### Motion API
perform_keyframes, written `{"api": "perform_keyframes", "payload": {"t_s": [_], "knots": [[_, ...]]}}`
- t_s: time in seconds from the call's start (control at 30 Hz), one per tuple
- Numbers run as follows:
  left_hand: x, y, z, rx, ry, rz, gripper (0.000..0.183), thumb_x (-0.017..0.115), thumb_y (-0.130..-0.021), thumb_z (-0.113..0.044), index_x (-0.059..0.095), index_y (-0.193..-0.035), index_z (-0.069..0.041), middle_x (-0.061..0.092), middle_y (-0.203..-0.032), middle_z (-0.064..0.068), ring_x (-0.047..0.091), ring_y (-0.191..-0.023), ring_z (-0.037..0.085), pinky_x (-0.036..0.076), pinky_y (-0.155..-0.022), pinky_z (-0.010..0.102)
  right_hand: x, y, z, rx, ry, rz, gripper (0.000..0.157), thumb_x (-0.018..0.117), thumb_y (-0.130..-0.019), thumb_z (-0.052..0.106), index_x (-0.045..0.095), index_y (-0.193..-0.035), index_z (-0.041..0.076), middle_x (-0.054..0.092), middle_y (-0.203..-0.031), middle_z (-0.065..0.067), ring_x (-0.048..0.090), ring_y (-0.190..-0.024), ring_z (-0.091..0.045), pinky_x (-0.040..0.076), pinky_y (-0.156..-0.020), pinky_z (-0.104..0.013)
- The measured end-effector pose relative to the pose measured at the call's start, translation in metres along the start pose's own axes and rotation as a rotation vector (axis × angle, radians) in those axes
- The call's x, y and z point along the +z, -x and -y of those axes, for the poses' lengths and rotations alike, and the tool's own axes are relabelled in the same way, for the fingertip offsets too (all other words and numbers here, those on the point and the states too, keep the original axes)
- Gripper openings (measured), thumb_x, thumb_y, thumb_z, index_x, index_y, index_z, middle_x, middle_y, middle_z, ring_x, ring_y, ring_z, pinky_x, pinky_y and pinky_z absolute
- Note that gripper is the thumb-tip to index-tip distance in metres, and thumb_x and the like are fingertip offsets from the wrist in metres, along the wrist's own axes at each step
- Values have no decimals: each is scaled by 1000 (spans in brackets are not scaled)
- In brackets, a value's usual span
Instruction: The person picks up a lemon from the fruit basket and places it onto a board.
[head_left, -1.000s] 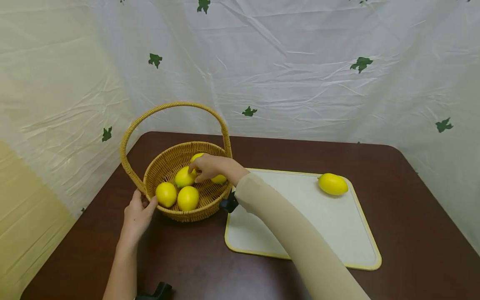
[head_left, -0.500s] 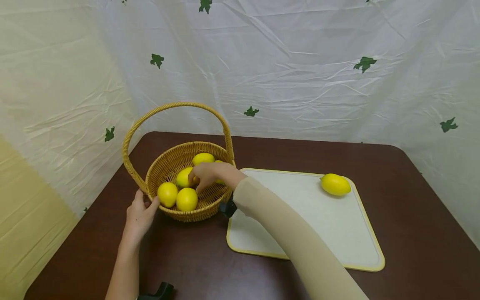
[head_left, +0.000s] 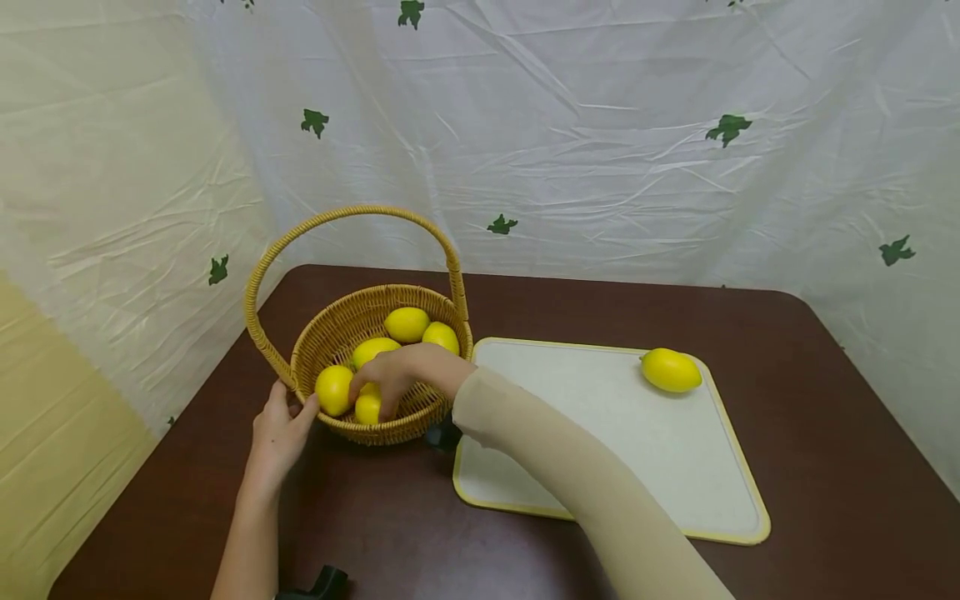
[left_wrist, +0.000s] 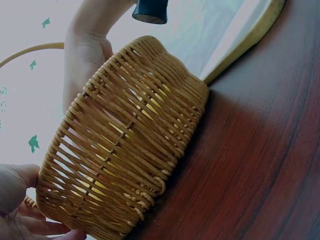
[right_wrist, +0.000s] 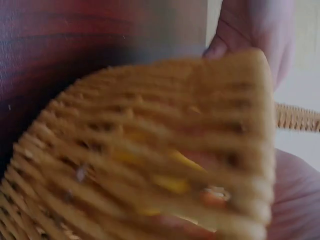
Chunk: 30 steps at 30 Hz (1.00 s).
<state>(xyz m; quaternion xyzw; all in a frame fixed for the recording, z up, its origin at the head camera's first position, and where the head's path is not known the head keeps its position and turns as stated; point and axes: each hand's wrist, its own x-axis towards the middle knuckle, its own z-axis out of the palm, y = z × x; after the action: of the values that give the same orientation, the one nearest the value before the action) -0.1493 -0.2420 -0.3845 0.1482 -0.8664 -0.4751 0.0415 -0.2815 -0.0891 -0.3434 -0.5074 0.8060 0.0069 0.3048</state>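
A wicker basket (head_left: 322, 342) with a tall arched handle stands on the dark table, holding several yellow lemons. My left hand (head_left: 279, 433) grips its left front rim, thumb on top and fingers outside the wall, as the left wrist view also shows. Inside, my right hand (head_left: 401, 375) reaches over the front lemon (head_left: 367, 407), thumb and fingers curled down around its two sides. Beside it lies another lemon (head_left: 333, 390), with others behind. In the right wrist view the wicker wall (right_wrist: 125, 130) hides most of the right fingers.
Right of the basket lies a white board (head_left: 667, 450) with a yellow edge, and one lemon (head_left: 671, 370) rests near its far right corner. A white curtain (head_left: 600, 167) with green leaf shapes hangs behind the table (head_left: 420, 525).
My right hand has moved from the lemons at the middle of the basket toward the front one and closed around it. The left hand keeps its grip on the rim.
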Motion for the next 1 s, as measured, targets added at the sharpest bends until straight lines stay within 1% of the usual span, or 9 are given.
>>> {"api": "perform_keyframes", "payload": {"t_s": [0.13, 0.4, 0.63, 0.7, 0.87, 1.0], "knots": [[-1, 1, 0, -4, -5, 2, 61, 44, -95, -29, 18, -142, 1, 29, -140, 28, 35, -123, 43, 36, -93, 54, 3, -1, 4, -4, 26, 11, 53, 69, -82, 21, 50, -131, 29, 45, -130, 4, 41, -106, -11, 35, -91, -29], [-1, 1, 1, -1, -3, 6, 61, 44, -95, -29, 18, -142, 0, 29, -140, 28, 35, -124, 42, 36, -93, 53, 5, -1, 4, 67, 85, -24, 52, 69, -81, 30, 50, -129, 28, 49, -122, 5, 43, -99, -10, 38, -85, -27], [-1, 0, 0, -5, 3, 10, 63, 44, -95, -29, 15, -144, 0, 27, -141, 29, 34, -124, 43, 35, -94, 54, 7, -5, 1, -2, 109, -52, 46, 68, -82, 28, 54, -126, 25, 52, -112, 5, 45, -91, -11, 38, -77, -24], [-1, 0, 1, -2, 7, 13, 63, 43, -95, -29, 15, -144, 0, 27, -141, 29, 33, -125, 43, 35, -94, 54, 8, -5, 0, -10, 112, -60, 46, 68, -82, 28, 54, -126, 24, 53, -112, 6, 45, -92, -10, 38, -78, -24], [0, 0, 2, 6, 3, 12, 63, 43, -95, -30, 16, -143, 0, 28, -140, 29, 35, -124, 43, 36, -93, 54, 10, -5, -1, 4, 98, -65, 48, 67, -82, 30, 53, -127, 20, 52, -120, 5, 46, -98, -8, 39, -84, -23], [0, 0, 2, 9, 4, 6, 63, 43, -95, -30, 16, -143, 0, 29, -140, 30, 36, -123, 43, 37, -92, 54, 10, -4, -1, -6, 100, -43, 42, 66, -83, 28, 55, -123, 21, 53, -117, 5, 46, -98, -9, 39, -84, -25]]}}
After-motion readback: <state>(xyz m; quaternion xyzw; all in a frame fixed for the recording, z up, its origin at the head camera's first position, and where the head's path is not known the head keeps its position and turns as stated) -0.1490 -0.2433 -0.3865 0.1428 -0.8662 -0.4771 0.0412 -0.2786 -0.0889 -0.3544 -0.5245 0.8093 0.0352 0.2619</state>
